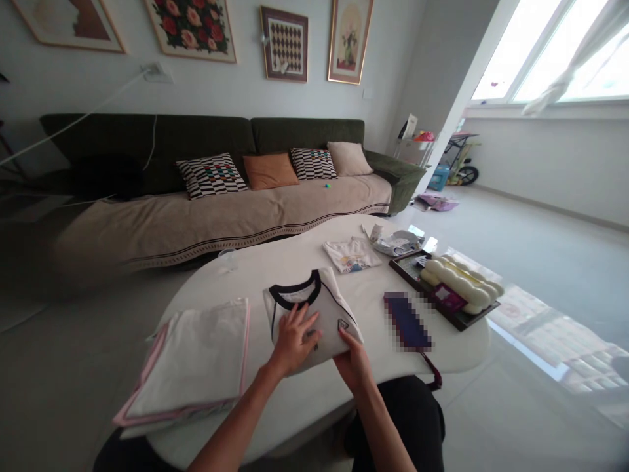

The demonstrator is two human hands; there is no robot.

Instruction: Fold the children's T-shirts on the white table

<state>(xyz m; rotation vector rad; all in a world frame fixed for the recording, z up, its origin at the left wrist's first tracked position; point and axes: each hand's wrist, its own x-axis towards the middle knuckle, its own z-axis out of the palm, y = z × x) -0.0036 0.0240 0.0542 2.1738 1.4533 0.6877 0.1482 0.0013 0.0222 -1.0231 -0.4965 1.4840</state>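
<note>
A folded white T-shirt (314, 308) with a black collar and a small dark emblem is held just over the near side of the white table (275, 406). My left hand (295, 337) lies flat on its front below the collar, fingers spread. At the shirt's lower right corner, my right hand (352, 360) grips the edge, thumb on top and the other fingers underneath. To the left lies a stack of folded white and pink cloth (191, 360). Another small folded white shirt (352, 254) with a print rests farther back.
A dark tray (462, 321) holding a cream, bumpy tissue box (459, 282) stands at the table's right. Near it lie a blurred dark blue item (407, 321) with a strap and a clear plastic bag (400, 242). A clear cup (227, 259) stands at the far left edge. Behind is a sofa (295, 203).
</note>
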